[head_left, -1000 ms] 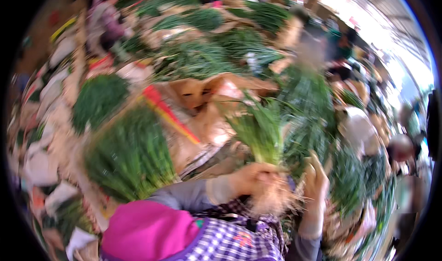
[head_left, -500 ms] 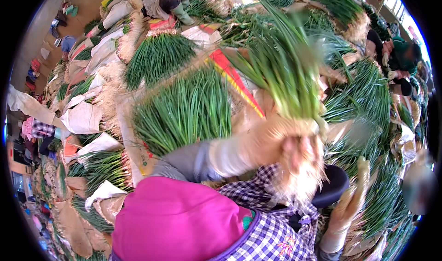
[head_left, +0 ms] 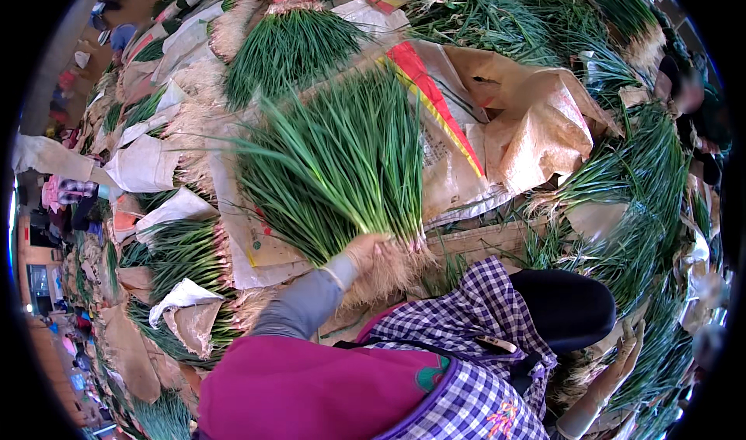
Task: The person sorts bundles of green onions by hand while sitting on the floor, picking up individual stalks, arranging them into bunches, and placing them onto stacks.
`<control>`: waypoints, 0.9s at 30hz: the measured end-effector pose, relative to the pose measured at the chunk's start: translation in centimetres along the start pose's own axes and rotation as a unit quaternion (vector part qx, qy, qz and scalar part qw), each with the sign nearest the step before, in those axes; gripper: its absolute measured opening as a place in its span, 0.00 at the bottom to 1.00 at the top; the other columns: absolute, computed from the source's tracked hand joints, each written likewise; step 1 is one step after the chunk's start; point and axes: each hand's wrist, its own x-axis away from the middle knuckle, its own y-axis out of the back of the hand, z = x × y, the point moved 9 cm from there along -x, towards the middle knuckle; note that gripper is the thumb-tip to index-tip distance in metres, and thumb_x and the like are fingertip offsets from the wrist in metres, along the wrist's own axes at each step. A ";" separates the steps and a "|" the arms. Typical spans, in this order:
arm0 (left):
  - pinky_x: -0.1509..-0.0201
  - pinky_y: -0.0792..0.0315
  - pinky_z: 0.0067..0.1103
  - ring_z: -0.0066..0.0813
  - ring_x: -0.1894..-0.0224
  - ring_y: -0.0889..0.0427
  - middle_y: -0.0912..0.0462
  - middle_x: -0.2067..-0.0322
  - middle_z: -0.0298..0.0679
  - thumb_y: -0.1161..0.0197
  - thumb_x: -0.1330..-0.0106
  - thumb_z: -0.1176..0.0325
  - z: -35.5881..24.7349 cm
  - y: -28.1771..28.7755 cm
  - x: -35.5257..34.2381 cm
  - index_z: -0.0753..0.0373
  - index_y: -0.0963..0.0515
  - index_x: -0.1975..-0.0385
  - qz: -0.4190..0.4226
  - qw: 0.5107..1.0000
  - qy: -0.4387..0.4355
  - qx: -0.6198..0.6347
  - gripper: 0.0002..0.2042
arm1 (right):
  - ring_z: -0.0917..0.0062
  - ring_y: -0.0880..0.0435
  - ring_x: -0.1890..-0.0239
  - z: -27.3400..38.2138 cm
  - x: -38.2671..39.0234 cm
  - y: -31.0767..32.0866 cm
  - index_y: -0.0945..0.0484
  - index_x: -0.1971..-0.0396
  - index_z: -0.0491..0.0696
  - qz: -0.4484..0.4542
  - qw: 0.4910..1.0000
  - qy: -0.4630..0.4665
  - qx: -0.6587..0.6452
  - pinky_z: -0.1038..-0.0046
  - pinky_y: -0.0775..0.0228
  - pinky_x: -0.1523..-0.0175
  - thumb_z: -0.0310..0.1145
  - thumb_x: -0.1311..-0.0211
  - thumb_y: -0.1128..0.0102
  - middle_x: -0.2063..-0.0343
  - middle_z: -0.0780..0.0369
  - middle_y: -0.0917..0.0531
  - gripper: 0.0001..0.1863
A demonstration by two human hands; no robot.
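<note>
My left hand (head_left: 364, 255), in a pale glove, is closed round the root end of a bunch of green onions (head_left: 342, 195). The bunch lies against a row of green onions (head_left: 396, 145) on a spread woven sack (head_left: 458, 184), roots toward me and leaves pointing away. Pale stringy roots (head_left: 388, 273) hang beside my fingers. My right hand (head_left: 618, 366), gloved too, is at the lower right with its fingers stretched out, holding nothing. Nearest to it is a large loose heap of green onions (head_left: 645, 300).
Another fanned bundle (head_left: 287, 48) rests beyond the sack. Several covered bundles (head_left: 183, 269) stand along the left. Crumpled brown sacking (head_left: 544, 129) bulges right of the row, with a wooden board (head_left: 489, 240) below it. My dark-clad knee (head_left: 567, 308) is close by.
My left hand has brought the bunch from the raised spot in front of me down and leftward onto the row. My right hand stays low at the right, fingers apart. The view has shifted.
</note>
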 end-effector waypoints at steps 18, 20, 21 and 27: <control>0.54 0.25 0.28 0.38 0.60 0.22 0.23 0.57 0.51 0.46 0.35 0.58 3.5 -3.0 1.9 0.70 0.36 0.47 0.133 0.986 0.096 -0.010 0.24 | 0.73 0.27 0.50 -2.0 1.2 0.2 0.38 0.41 0.43 -0.042 0.998 -0.044 -0.022 0.70 0.40 0.43 0.47 0.32 0.58 0.52 0.57 0.25 0.28; 0.51 0.26 0.29 0.38 0.58 0.22 0.23 0.57 0.51 0.48 0.34 0.56 0.9 -1.7 6.9 0.71 0.38 0.45 0.008 0.955 0.181 -0.234 0.26 | 0.73 0.27 0.50 -2.2 1.5 0.5 0.38 0.41 0.43 -0.043 0.997 -0.050 -0.029 0.70 0.39 0.44 0.47 0.32 0.58 0.53 0.56 0.25 0.27; 0.49 0.28 0.31 0.37 0.58 0.22 0.23 0.59 0.50 0.49 0.34 0.54 -0.4 -2.6 8.1 0.70 0.38 0.45 0.072 0.905 0.189 -0.373 0.26 | 0.73 0.27 0.51 -2.1 1.5 0.8 0.38 0.41 0.43 -0.042 0.997 -0.054 -0.022 0.69 0.39 0.44 0.46 0.32 0.58 0.53 0.56 0.25 0.27; 0.50 0.28 0.29 0.31 0.58 0.23 0.24 0.57 0.44 0.60 0.30 0.64 -12.8 -12.4 4.2 0.62 0.33 0.49 0.050 0.590 -0.189 -0.783 0.15 | 0.71 0.28 0.48 -2.5 2.1 2.0 0.37 0.41 0.43 -0.054 0.996 -0.065 -0.025 0.68 0.40 0.41 0.46 0.32 0.59 0.53 0.56 0.25 0.27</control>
